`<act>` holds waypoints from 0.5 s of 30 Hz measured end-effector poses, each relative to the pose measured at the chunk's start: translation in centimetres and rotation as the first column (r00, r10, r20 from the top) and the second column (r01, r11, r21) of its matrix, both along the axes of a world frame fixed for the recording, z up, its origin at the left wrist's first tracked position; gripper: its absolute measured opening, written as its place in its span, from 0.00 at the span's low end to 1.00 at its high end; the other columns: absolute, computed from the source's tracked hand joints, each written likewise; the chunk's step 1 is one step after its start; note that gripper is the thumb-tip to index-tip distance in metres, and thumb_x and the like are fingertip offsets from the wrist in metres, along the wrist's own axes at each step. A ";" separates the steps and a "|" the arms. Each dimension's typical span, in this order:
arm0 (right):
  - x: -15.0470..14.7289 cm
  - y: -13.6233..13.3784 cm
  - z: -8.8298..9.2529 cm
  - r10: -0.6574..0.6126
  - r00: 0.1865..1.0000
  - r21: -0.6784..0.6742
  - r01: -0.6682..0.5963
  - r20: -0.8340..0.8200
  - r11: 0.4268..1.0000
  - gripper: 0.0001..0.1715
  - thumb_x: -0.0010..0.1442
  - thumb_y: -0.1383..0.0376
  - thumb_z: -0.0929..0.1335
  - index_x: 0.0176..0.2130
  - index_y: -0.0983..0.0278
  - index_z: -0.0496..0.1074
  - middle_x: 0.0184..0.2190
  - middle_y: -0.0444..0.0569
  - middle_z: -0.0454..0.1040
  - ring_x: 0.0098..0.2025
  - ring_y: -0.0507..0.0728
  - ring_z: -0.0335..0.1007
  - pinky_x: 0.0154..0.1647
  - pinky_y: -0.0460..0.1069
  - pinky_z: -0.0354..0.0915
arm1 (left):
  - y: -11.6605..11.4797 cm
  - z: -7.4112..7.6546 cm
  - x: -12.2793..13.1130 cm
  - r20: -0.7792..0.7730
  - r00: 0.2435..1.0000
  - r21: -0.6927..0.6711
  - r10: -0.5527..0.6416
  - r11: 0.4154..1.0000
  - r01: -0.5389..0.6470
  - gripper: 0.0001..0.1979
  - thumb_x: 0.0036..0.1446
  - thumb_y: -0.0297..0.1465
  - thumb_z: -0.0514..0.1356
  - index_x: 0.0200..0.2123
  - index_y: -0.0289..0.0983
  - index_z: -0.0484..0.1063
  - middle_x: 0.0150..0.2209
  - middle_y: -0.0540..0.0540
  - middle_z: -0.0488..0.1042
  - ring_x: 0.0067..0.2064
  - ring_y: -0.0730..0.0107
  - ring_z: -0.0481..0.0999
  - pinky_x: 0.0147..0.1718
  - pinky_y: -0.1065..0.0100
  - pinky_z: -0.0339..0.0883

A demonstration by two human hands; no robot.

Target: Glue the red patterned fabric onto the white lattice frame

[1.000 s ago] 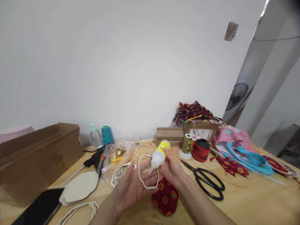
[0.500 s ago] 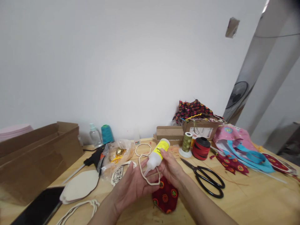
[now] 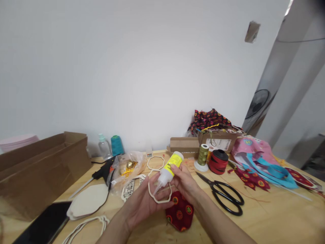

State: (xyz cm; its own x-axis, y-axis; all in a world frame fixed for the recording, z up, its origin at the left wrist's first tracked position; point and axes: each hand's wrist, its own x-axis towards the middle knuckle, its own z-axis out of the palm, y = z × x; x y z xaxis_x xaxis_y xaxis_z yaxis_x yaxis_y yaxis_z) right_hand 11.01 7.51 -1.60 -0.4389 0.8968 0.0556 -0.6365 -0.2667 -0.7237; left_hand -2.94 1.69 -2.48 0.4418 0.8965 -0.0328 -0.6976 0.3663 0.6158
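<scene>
My right hand (image 3: pixel 186 181) is closed around a glue bottle (image 3: pixel 171 167) with a yellow label, tilted so its narrow nozzle points down to the left. The nozzle tip meets or nearly meets the left side of a thin, pale, scallop-edged frame (image 3: pixel 159 202). That frame is held in my left hand (image 3: pixel 142 208), palm up, with the fingers beneath and behind it. Below the hands lies a dark red patterned fabric piece (image 3: pixel 179 213). A second pale frame (image 3: pixel 155 163) rests on the table beyond them, and a lattice-cut panel (image 3: pixel 129 189) lies beside my left hand.
Black-handled scissors (image 3: pixel 225 196) lie right of my hands, near thread spools (image 3: pixel 218 162). On the left are a glue gun (image 3: pixel 103 171), pale flat panels (image 3: pixel 88 201), a black phone (image 3: pixel 42 223) and a long cardboard box (image 3: pixel 40 173). A plastic bag (image 3: pixel 138 162) sits mid-left.
The frame has shifted slightly left and down in my left hand, and the bottle's nozzle has moved with it toward the frame's left edge. Both hands keep their hold.
</scene>
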 end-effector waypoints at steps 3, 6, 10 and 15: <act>0.2 0.6 0.0 -0.048 0.998 -0.005 0.048 -0.040 0.999 0.15 0.46 0.62 0.72 0.31 0.69 0.69 0.23 0.47 0.74 0.23 0.50 0.69 0.22 0.42 0.65 | 0.3 -0.2 -0.1 0.046 0.998 -0.019 0.044 0.999 -0.043 0.25 0.55 0.43 0.49 0.52 0.37 0.56 0.45 0.36 0.71 0.46 0.54 0.71 0.45 0.49 0.58; 0.8 1.4 0.2 -0.145 0.986 -0.021 0.144 -0.085 0.989 0.14 0.47 0.61 0.71 0.32 0.67 0.69 0.28 0.46 0.76 0.30 0.51 0.72 0.30 0.43 0.68 | 0.6 0.0 -0.2 0.058 0.995 -0.045 0.083 0.996 -0.080 0.30 0.54 0.47 0.47 0.56 0.37 0.51 0.43 0.36 0.71 0.44 0.58 0.72 0.43 0.55 0.61; 1.7 2.1 0.8 -0.281 0.953 -0.010 0.282 -0.116 0.959 0.13 0.46 0.61 0.72 0.32 0.64 0.69 0.27 0.42 0.75 0.32 0.51 0.72 0.33 0.44 0.68 | 0.6 0.7 0.1 0.064 0.995 -0.087 0.075 0.994 -0.069 0.32 0.53 0.47 0.48 0.57 0.36 0.49 0.41 0.37 0.72 0.41 0.62 0.74 0.38 0.66 0.64; 1.6 1.9 1.4 -0.413 0.906 0.085 0.421 -0.098 0.903 0.14 0.44 0.62 0.73 0.33 0.63 0.68 0.29 0.41 0.75 0.31 0.51 0.71 0.35 0.45 0.67 | 0.6 0.8 0.5 0.089 0.993 -0.144 0.072 0.988 -0.059 0.28 0.54 0.44 0.49 0.54 0.34 0.54 0.44 0.35 0.70 0.41 0.59 0.73 0.33 0.66 0.64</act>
State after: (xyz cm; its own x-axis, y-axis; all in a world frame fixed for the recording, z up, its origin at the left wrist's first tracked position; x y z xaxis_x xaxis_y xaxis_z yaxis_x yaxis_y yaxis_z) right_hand 12.57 9.37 -0.15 -0.0170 0.9845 0.1745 -0.7276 0.1075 -0.6776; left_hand -2.44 2.34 -1.68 0.3892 0.9131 -0.1216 -0.7754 0.3960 0.4919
